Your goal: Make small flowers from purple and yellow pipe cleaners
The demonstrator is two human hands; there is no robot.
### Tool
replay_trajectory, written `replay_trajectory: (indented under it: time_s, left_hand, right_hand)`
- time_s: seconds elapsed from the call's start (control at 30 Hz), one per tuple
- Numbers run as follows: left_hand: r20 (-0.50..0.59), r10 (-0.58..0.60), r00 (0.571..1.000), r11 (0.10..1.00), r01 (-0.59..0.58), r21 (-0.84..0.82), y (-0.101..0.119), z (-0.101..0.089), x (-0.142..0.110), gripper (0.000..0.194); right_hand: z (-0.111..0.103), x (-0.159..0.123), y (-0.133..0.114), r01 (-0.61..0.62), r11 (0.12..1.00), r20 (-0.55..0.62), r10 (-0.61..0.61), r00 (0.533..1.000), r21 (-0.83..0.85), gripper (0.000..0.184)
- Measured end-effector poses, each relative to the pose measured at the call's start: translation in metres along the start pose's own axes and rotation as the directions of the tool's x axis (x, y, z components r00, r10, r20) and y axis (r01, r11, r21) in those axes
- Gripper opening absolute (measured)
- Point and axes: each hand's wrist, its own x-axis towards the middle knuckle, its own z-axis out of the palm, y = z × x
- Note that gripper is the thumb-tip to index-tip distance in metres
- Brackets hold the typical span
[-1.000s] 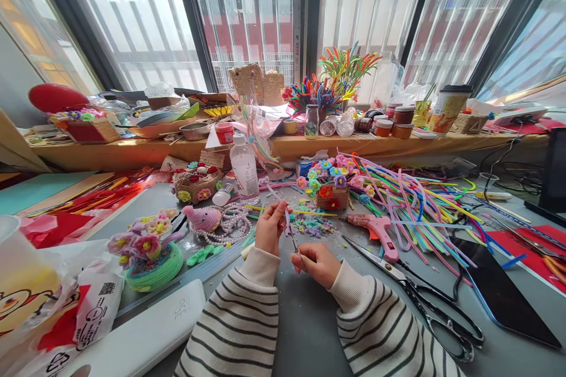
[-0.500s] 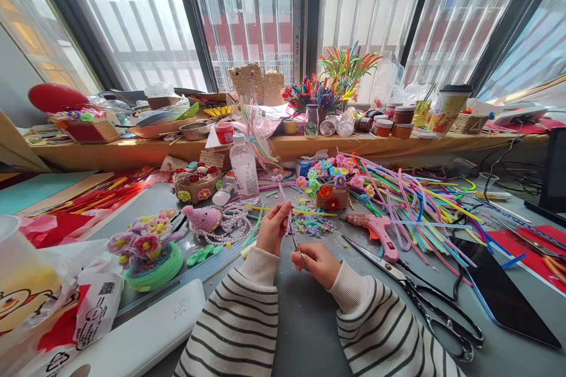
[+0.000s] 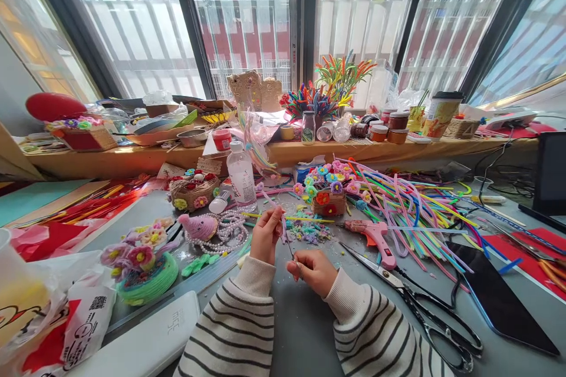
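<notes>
My left hand [image 3: 266,235] pinches a light purple pipe cleaner [image 3: 283,228] between thumb and fingertips, and one end sticks up beyond the hand. My right hand [image 3: 315,270] is closed around small metal scissors [image 3: 290,247], their thin blades pointing up at the pipe cleaner's lower end. My fingers cover the scissors' handles. Just beyond my hands, fluffy coloured clippings [image 3: 309,231] lie scattered on the grey table. A woven basket of pipe-cleaner flowers [image 3: 329,203] stands behind them.
To the right are a pink glue gun [image 3: 374,238], large black-handled scissors [image 3: 409,291], a phone [image 3: 502,300] and a heap of pipe cleaners [image 3: 424,206]. On the left are a green flower pot [image 3: 148,283], a bottle [image 3: 241,179], a bead string [image 3: 236,227] and a white case [image 3: 145,336].
The camera has tilted slightly, so the scene sits a little lower. The pipe cleaner's upper end leans further left than half a second ago. Both hands keep their holds.
</notes>
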Motion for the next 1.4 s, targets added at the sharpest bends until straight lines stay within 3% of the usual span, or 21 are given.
replay_trajectory:
  time_s: [0.17,0.7,1.4]
  left_hand:
    - [0.027,-0.047,0.999,0.999,0.047,0.013,0.0005,-0.0008,0.0004,0.016]
    - [-0.065,0.016,0.998,0.995,-0.022,-0.093,0.0019,-0.0041,0.0067,0.018]
    - [-0.021,0.007,1.0,0.998,-0.008,-0.06,0.0039,-0.001,0.0037,0.022]
  right_hand:
    - [0.0011,0.0014,0.0017,0.009,1.0,-0.012,-0.009,1.0,0.016,0.053]
    - [0.0012,0.005,-0.0008,-0.012,1.0,-0.1,0.009,0.995,-0.027,0.048]
    - [0.0019,0.0051,-0.0043,-0.025,0.999,-0.092,0.028,0.995,0.031,0.052]
